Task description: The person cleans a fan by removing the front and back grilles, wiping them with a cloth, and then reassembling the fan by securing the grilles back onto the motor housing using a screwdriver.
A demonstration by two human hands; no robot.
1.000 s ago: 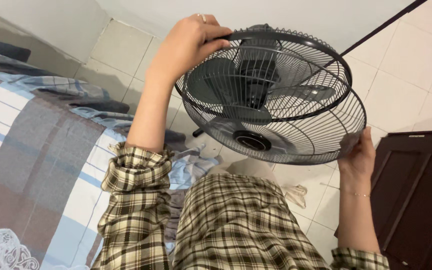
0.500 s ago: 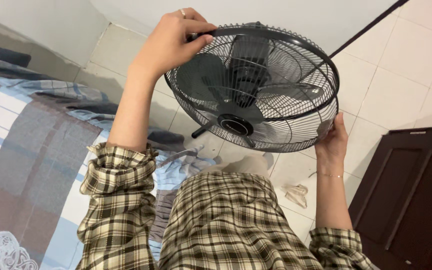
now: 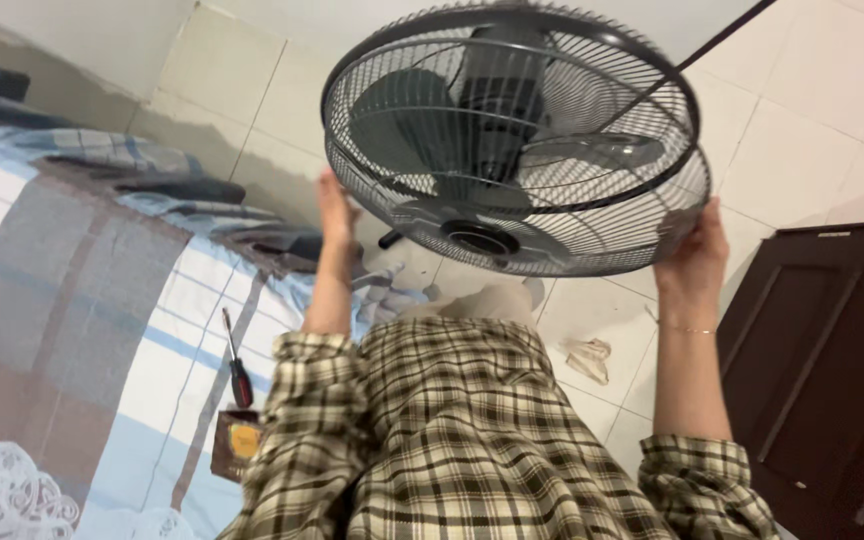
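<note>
A black fan head (image 3: pixel 512 130) with a wire cage and dark blades is held up in front of me, its front hub facing down toward me. My left hand (image 3: pixel 335 215) presses against the cage's lower left side, partly hidden behind it. My right hand (image 3: pixel 697 255) grips the cage rim at the right. Both sleeves are plaid.
A bed with a blue, grey and white checked sheet (image 3: pixel 72 300) lies at the left. A screwdriver (image 3: pixel 236 365) and a small brown box (image 3: pixel 235 443) rest on it. A dark wooden door (image 3: pixel 832 370) stands at the right. White floor tiles (image 3: pixel 812 130) lie beyond, with a crumpled scrap (image 3: pixel 589 358).
My left hand let go of the cage's top rim and dropped to its lower left side. The fan rose and tilted. The screwdriver came into view.
</note>
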